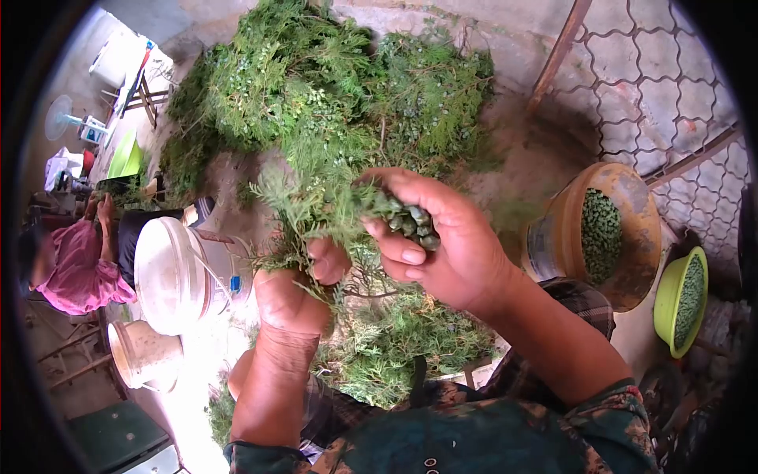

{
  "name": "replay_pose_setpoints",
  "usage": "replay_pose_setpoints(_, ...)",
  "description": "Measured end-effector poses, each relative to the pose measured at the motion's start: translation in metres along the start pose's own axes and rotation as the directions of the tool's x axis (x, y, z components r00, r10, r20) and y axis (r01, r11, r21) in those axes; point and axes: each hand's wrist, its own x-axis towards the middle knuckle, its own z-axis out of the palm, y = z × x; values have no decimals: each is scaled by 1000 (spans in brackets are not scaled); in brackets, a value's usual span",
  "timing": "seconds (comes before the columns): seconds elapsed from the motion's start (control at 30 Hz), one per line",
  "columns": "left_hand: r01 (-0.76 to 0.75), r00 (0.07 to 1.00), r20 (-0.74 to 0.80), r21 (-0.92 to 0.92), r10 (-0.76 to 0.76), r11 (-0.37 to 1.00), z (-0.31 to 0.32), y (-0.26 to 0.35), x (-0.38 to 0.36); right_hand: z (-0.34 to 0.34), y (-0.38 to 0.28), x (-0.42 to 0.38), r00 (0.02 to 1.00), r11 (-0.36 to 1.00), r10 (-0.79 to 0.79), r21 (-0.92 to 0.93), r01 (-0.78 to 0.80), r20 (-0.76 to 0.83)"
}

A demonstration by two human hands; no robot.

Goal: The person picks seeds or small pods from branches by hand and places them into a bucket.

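Note:
My left hand is closed round a leafy green conifer branch, whose feathery sprays stick up past the fingers. Beside it on the right, my right hand is cupped, with several small green cones gathered in the palm. Its fingertips are up against the sprays of the branch. More cut branches lie in my lap below both hands. A large heap of the same branches, dotted with pale cones, rises beyond my hands.
On the right, a bucket and a lime-green basin hold green cones, near a metal lattice. White buckets stand at left. Another person in pink sits farther left, near a fan.

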Motion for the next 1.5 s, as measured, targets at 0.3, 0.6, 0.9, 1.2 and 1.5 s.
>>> replay_pose_setpoints(0.3,-97,945,-300,121,129,988,-23,8,10,2,-5,0,991,994,-110,19,112,-78)
replay_pose_setpoints(0.6,-12,942,-318,293,109,956,14,-14,4,9,3,-2,960,927,-230,-335,168,-157)
replay_pose_setpoints(0.9,-178,945,-99,643,311,745,19,-24,0,9,8,-2,913,561,-407,-787,257,7)
replay_pose_setpoints(1.2,-227,925,-94,641,369,733,11,-23,1,6,7,-6,901,635,-433,-702,324,25)
replay_pose_setpoints(1.5,-58,936,-231,641,265,765,18,-13,-3,11,8,-1,973,928,-149,-366,75,-178)
